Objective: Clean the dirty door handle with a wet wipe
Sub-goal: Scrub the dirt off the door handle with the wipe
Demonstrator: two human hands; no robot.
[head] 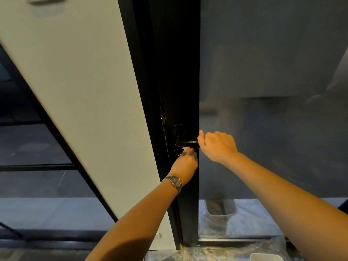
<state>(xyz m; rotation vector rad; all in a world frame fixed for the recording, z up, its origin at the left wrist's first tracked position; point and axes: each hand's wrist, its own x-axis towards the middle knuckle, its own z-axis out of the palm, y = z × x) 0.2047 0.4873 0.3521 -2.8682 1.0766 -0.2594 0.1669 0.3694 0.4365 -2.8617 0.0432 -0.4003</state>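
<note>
Dark door (175, 72): right hand (218, 144) grips handle (186, 142), left hand (185, 162) pinches wipe (185, 149)

floor (244, 230): clear plastic sheeting | on it: white tray (222, 209), white container (266, 258)

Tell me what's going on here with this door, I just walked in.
A person is cleaning the black door handle on a dark door. The left hand, with a wristwatch on that wrist, holds a white wet wipe pressed up against the underside of the lever. The right hand grips the outer end of the handle, apparently steadying it. Wiping looks to be under way, not finished.
</note>
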